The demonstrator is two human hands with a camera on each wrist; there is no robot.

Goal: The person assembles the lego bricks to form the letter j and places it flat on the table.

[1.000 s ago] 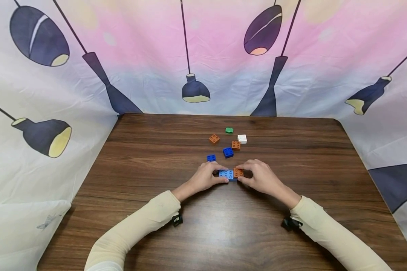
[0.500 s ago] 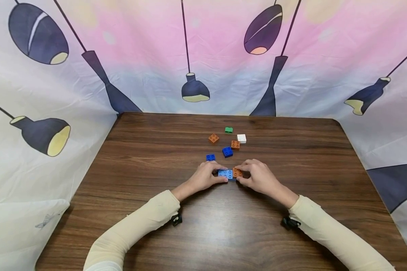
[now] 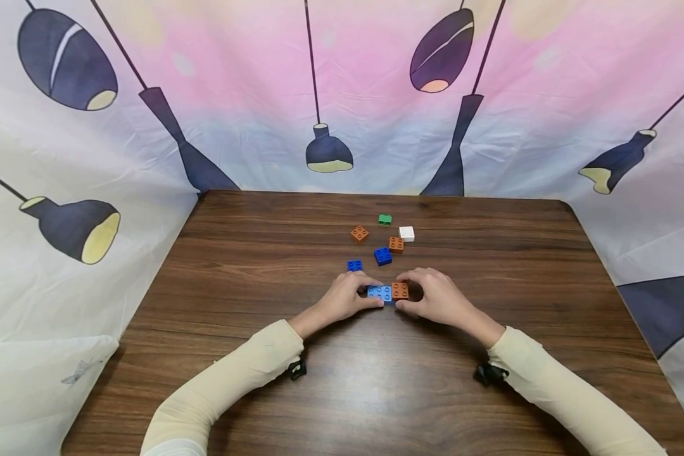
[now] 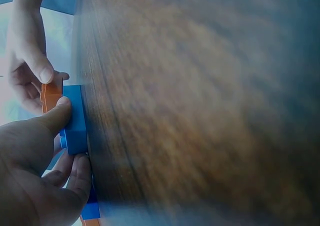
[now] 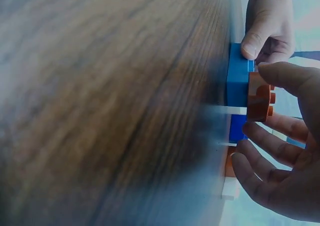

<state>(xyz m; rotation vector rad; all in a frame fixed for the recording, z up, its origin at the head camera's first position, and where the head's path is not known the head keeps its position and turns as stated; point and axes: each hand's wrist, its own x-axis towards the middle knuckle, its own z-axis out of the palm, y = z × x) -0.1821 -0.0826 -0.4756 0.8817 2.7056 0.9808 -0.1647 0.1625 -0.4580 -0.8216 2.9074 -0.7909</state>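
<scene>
A light blue toy building brick (image 3: 379, 294) lies on the table, and my left hand (image 3: 343, 297) pinches its left part, thumb on the near side and fingers on the far side. On its right end sits an orange brick (image 3: 400, 291), raised above the blue one in the right wrist view, where the blue brick's side (image 5: 237, 81) shows. My right hand (image 3: 440, 299) surrounds the orange brick loosely. Its thumb (image 5: 285, 76) is by the brick's near edge; whether it touches is unclear. The other fingers spread apart, holding nothing.
Beyond the hands lie dark blue bricks (image 3: 383, 256) (image 3: 354, 265), orange bricks (image 3: 396, 245) (image 3: 360, 233), a white brick (image 3: 407, 234) and a small green brick (image 3: 384, 220). A printed cloth (image 3: 273, 158) hangs behind the brown wooden table (image 3: 262, 240).
My right thumb and fingers have loosened and moved slightly apart around the orange brick, leaving more of its top in sight. My left hand keeps its place on the light blue brick.
</scene>
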